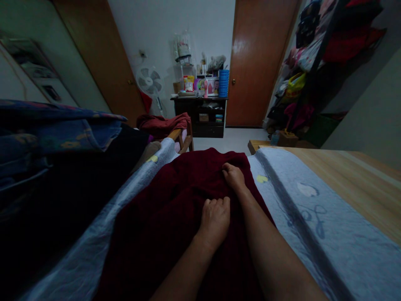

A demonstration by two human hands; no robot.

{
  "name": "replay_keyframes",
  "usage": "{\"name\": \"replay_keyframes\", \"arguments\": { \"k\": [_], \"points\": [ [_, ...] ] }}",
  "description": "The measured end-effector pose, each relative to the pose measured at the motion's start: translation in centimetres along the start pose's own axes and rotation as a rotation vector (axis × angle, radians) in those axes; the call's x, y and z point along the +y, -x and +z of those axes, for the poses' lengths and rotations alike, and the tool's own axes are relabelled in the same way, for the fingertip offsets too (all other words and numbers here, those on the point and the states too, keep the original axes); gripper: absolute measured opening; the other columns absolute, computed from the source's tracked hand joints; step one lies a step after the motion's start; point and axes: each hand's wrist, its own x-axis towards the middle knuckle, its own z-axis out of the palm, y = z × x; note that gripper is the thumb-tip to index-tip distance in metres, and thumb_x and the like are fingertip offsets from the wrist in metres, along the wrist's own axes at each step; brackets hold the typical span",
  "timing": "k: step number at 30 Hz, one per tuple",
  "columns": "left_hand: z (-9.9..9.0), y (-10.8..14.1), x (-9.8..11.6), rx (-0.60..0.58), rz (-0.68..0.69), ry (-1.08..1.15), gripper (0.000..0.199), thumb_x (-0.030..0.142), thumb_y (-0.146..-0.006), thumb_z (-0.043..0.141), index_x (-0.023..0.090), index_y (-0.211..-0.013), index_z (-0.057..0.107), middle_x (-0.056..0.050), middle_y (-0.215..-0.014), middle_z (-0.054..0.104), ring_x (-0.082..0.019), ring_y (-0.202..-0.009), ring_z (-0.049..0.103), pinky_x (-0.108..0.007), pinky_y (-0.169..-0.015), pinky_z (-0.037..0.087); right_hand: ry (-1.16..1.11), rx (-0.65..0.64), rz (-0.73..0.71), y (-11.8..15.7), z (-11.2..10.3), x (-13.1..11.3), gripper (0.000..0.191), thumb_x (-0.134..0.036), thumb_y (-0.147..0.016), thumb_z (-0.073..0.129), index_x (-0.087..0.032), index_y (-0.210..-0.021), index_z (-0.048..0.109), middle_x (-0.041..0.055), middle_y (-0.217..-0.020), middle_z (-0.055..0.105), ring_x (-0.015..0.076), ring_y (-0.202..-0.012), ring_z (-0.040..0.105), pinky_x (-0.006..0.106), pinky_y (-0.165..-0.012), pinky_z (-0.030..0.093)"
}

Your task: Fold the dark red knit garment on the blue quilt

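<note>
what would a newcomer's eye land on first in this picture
Probably the large dark red cloth at lower centre, spread over a pale blue cover, with the left hand and right hand on it. Next, perhaps, the white fan in the background, left of the dark cabinet.

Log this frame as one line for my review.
left hand: curled on dark red cloth, grip hidden | right hand: curled on it, farther forward, grip hidden | cloth: spread, wrinkled, over light blue cover
</note>
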Motion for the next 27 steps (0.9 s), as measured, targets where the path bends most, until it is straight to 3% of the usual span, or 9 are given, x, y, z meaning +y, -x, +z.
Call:
{"name": "replay_keyframes", "arguments": {
  "k": [5,11,15,19,24,27],
  "points": [
    [-0.6,-0.1,0.2,-0.032,0.013,0.008,0.021,0.01,-0.089,0.04,0.017,-0.097,0.059,-0.007,-0.083,0.069,-0.023,-0.082,0.065,-0.039,-0.081,0.043,-0.032,0.002,0.034,-0.3,0.1,0.3,0.021,-0.018,-0.083,0.05,-0.026,-0.095,0.065,0.0028,-0.093,0.07,0.0203,-0.087,0.061,0.029,-0.08,0.042],
    [-1.5,0.4,1.9,-0.089,0.079,0.05,0.023,0.01,-0.088,0.04,0.017,-0.089,0.062,-0.006,-0.081,0.068,-0.022,-0.08,0.064,-0.042,-0.087,0.044,-0.203,-0.079,0.054,-0.8,-0.2,1.2,0.027,-0.009,-0.075,0.048,-0.023,-0.09,0.066,0.0035,-0.095,0.07,0.0197,-0.089,0.062,0.03,-0.085,0.043],
    [-1.2,0.6,2.0,-0.03,0.109,0.054,0.02,0.017,-0.088,0.044,0.019,-0.091,0.064,-0.01,-0.106,0.065,-0.027,-0.101,0.058,-0.044,-0.089,0.044,-0.388,-0.163,0.059,-1.0,-0.1,2.0,0.039,-0.005,-0.069,0.044,-0.021,-0.098,0.066,0.0032,-0.094,0.07,0.017,-0.088,0.062,0.029,-0.084,0.045],
    [-0.9,0.7,1.6,-0.015,0.148,0.053,0.02,0.021,-0.084,0.051,0.02,-0.099,0.064,-0.01,-0.144,0.043,-0.033,-0.129,0.038,-0.048,-0.101,0.037,-0.492,-0.194,0.086,-1.1,0.0,2.4,0.052,-0.001,-0.066,0.04,-0.019,-0.11,0.063,0.0036,-0.097,0.069,0.0151,-0.091,0.062,0.029,-0.089,0.045],
    [-1.0,0.9,1.8,-0.122,0.085,0.026,0.026,0.019,-0.081,0.052,0.016,-0.105,0.062,-0.017,-0.142,0.046,-0.032,-0.112,0.052,-0.048,-0.094,0.042,-0.575,-0.179,0.107,-1.2,0.1,2.7,0.05,-0.005,-0.071,0.044,-0.018,-0.116,0.059,0.0056,-0.104,0.068,0.0155,-0.097,0.061,0.032,-0.093,0.044],
    [-1.3,0.9,2.0,-0.148,0.064,0.004,0.029,0.018,-0.08,0.052,0.014,-0.107,0.062,-0.019,-0.139,0.048,-0.033,-0.11,0.054,-0.047,-0.091,0.044,-0.51,-0.122,0.067,-1.2,0.4,2.8,0.045,-0.008,-0.074,0.045,-0.017,-0.117,0.058,0.0084,-0.113,0.066,0.017,-0.104,0.06,0.033,-0.097,0.043]
  ]
}}
